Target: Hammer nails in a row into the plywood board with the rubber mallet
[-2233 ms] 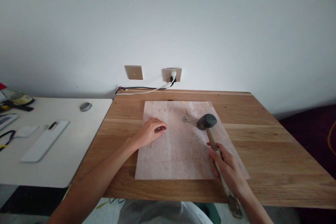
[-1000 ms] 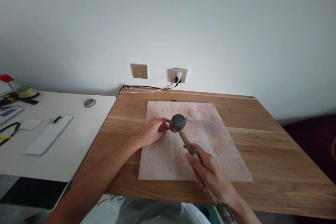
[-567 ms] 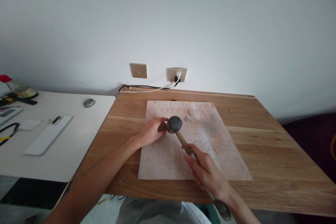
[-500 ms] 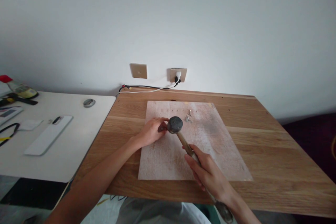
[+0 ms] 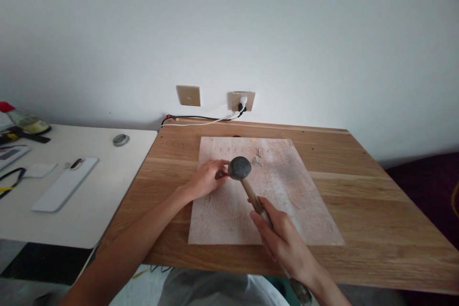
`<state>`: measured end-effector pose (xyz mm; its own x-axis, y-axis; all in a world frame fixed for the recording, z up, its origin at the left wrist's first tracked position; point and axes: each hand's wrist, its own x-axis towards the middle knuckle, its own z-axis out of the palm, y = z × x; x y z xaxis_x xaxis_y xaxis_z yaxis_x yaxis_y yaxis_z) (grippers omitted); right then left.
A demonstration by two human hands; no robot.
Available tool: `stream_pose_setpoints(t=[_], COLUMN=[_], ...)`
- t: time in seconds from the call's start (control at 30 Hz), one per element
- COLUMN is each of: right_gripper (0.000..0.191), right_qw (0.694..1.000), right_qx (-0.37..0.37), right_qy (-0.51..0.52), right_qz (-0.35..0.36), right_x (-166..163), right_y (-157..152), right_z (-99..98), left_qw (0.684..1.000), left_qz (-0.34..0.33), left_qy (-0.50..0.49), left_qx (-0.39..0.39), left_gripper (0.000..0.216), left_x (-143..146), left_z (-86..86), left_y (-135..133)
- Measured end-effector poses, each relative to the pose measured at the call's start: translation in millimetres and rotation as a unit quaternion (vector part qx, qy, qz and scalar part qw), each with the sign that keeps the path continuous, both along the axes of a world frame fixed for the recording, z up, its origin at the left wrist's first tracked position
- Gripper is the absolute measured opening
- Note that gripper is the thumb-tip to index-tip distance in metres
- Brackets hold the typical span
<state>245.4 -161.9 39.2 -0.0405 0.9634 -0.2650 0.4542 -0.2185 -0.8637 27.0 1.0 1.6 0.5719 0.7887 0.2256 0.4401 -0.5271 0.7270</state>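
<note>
While the right hand (image 5: 285, 239) grips the mallet (image 5: 240, 168) by its handle, the left hand (image 5: 208, 178) is curled near its head.
Relative to the board (image 5: 229, 220): mallet head over its far half, left hand at its left side, fingers narrow; can't tell what they hold, mallet head covers the tips. Small metal pieces (image 5: 256, 160) loose near its far edge. Wood table (image 5: 358, 201) under it, white phone (image 5: 64, 187) well left of it.

Soft, dim light; wall (image 5: 304, 43) darker toward corners; faint shadow left of socket (image 5: 250, 100).
</note>
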Motion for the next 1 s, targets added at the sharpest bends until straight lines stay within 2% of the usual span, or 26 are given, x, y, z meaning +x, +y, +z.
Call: stream_pose_setpoints(t=[0.1, 0.23, 0.3, 0.43, 0.53, 0.73, 0.9, 1.0], right_gripper=[0.058, 0.049, 0.049, 0.057, 0.056, 0.061, 0.069, 0.071], right_qw=[0.999, 0.996, 0.996, 0.997, 0.998, 0.998, 0.996, 0.995], right_qx=[0.036, 0.065, 0.059, 0.045, 0.035, -0.029, -0.008, -0.003], right_qy=[-0.018, -0.059, -0.065, -0.055, -0.043, 0.052, 0.057, 0.024], right_qz=[-0.01, 0.015, 0.015, -0.014, -0.021, -0.013, -0.066, -0.096], right_x=[-0.9, 0.2, 0.5, 0.3, 0.7, 3.1, 19.3, 42.2], right_y=[0.0, 2.4, 1.9, -1.1, -0.3, 2.0, 0.5, -2.1], right_z=[-0.4, -1.8, -1.5, 0.6, 0.5, 1.7, 5.2, 0.0], left_qw=[1.0, 1.0, 1.0, 1.0, 1.0, 1.0, 0.998, 0.994], left_qz=[-0.008, 0.006, 0.003, -0.015, -0.004, -0.01, -0.047, -0.05], left_qy=[-0.014, -0.002, -0.002, -0.021, -0.005, -0.009, -0.041, -0.078], left_qx=[-0.008, -0.002, -0.002, -0.008, 0.0, 0.002, -0.01, -0.058], left_gripper=[0.03, 0.045, 0.045, 0.033, 0.034, 0.034, 0.038, 0.039], left_x=[0.6, 0.3, -0.1, -0.6, -0.9, -0.5, -5.4, -10.1], left_z=[2.9, -1.8, -4.0, -4.5, -6.1, -12.8, -4.1, 1.7], left_y=[-1.4, 0.1, 1.3, 2.6, 3.4, 4.5, 4.0, 6.9])
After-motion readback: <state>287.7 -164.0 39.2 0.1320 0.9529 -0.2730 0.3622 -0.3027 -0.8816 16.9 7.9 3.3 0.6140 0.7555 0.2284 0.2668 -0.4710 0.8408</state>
